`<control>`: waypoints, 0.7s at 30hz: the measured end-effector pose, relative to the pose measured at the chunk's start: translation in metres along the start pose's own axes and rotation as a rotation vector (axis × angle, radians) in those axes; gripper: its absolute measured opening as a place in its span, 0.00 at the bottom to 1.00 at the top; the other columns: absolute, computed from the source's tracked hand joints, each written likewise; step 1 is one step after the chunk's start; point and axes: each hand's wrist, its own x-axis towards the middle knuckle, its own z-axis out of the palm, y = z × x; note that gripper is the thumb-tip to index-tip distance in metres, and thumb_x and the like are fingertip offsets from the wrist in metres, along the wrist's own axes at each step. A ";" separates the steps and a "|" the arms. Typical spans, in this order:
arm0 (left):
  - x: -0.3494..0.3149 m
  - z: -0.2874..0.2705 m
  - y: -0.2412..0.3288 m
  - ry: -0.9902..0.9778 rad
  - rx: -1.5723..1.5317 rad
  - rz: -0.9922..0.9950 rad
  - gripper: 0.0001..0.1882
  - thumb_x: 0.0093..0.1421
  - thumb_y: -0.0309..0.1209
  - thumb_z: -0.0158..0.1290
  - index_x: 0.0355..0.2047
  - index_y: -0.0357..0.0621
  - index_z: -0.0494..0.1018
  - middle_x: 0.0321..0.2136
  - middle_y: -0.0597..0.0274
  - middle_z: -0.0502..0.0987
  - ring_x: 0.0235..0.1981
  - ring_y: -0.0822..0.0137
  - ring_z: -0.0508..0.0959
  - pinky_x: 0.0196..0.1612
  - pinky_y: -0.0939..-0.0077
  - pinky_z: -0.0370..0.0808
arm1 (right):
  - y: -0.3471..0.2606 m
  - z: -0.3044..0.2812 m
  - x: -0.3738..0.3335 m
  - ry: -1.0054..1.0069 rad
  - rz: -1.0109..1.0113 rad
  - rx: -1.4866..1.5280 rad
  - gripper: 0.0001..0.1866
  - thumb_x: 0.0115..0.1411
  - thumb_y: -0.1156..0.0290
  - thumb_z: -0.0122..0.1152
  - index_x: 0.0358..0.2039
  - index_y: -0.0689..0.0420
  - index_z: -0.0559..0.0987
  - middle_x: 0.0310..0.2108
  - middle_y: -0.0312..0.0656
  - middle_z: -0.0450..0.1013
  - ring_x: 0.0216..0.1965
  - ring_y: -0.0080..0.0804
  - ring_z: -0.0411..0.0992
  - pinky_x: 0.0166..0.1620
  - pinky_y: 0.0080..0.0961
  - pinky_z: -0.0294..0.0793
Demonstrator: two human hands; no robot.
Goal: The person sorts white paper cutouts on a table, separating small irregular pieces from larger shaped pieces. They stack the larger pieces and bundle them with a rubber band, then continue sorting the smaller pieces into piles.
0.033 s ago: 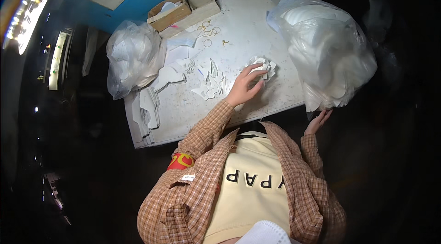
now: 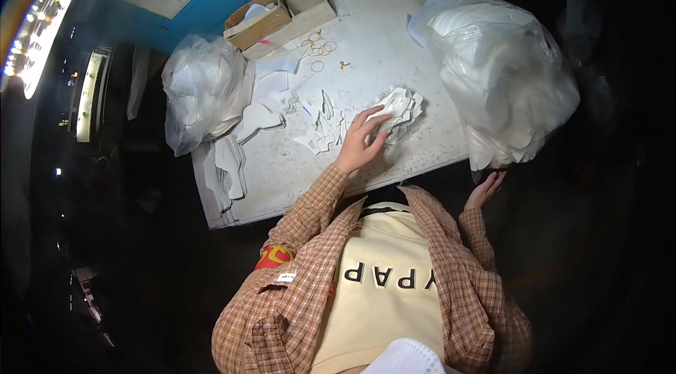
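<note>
Head view shows us pressing our left hand (image 2: 360, 143) flat, fingers spread, on the stack of white pieces (image 2: 398, 110) mid-table (image 2: 282, 184) to steady it, while our open, empty right hand (image 2: 486, 191) reaches under the big plastic bag (image 2: 507, 71) right of the stack.

Cut pieces (image 2: 398, 110) between two bags, on table (image 2: 282, 177)

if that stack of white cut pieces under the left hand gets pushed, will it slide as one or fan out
The stack likely fans out: its edges are already splayed under the left hand. The pieces look thin and flat, so probably light and floppy. Loose ones lie scattered beside it, which suggests they separate easily.
</note>
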 end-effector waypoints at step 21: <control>-0.356 -0.194 -0.156 -0.356 0.812 -0.055 0.35 0.52 0.51 0.56 0.59 0.57 0.60 0.63 0.41 0.50 0.62 0.38 0.52 0.60 0.31 0.45 | 0.259 0.102 -0.179 -1.402 0.223 -1.138 0.41 0.55 0.41 0.53 0.61 0.57 0.61 0.58 0.55 0.61 0.59 0.49 0.60 0.61 0.39 0.59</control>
